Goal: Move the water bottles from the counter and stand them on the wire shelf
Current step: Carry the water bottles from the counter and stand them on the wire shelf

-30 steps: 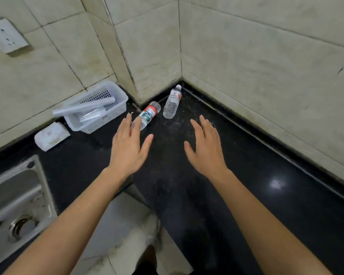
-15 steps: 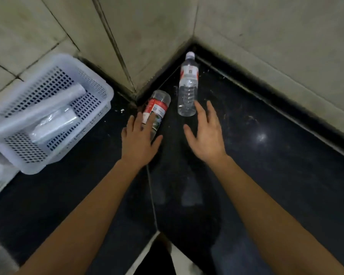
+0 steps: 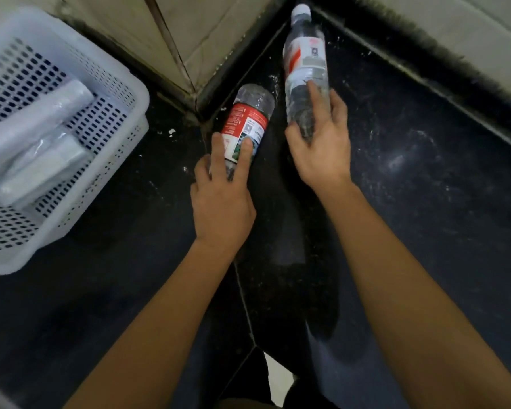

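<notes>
Two clear plastic water bottles lie on their sides on the black counter (image 3: 425,231), in the corner of the tiled walls. The left bottle (image 3: 250,113) has a red label and its base points to the wall. My left hand (image 3: 222,196) rests on its near end, fingers curled over it. The right bottle (image 3: 306,54) has a white cap and a red-and-white label, cap toward the corner. My right hand (image 3: 322,143) wraps around its lower half. Both bottles still touch the counter. No wire shelf is in view.
A white perforated plastic basket (image 3: 106,149) holding wrapped white rolls stands on the counter to the left, close to the left bottle. Tiled walls close the corner behind the bottles. The counter's front edge and a strip of floor (image 3: 279,382) show between my forearms.
Both hands have moved forward onto the bottles and closed around them. The camera has come closer to the corner.
</notes>
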Demonstrator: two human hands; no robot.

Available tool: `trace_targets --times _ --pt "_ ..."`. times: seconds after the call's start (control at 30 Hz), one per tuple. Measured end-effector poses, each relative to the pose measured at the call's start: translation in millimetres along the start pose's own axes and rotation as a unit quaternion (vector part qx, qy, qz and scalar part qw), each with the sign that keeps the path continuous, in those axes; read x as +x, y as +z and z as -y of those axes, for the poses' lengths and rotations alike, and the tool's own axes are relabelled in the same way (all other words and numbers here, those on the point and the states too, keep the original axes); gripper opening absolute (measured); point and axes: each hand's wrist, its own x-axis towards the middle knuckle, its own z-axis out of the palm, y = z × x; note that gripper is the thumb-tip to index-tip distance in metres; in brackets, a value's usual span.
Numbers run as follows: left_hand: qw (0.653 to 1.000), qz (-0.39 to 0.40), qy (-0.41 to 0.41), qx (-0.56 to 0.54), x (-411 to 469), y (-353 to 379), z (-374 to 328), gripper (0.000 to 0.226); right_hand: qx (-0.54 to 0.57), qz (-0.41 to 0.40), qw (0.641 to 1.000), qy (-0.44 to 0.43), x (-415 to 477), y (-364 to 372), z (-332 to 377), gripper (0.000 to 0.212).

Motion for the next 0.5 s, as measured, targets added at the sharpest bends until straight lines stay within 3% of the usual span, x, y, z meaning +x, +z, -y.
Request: trace_targets --times 0.23,0.5 --pt "0.999 0.017 -0.011 0.028 -1.9 -0.2 -6.4 0.083 -0.033 0.025 0.999 -0.028 -90.7 -33.3 -28.3 0.066" --pt "0.996 0.050 -0.019 0.069 -6.8 -2.0 -24.0 0.096 -0.079 -0.034 0.996 0.013 -162.5 -47.7 -49.9 0.064"
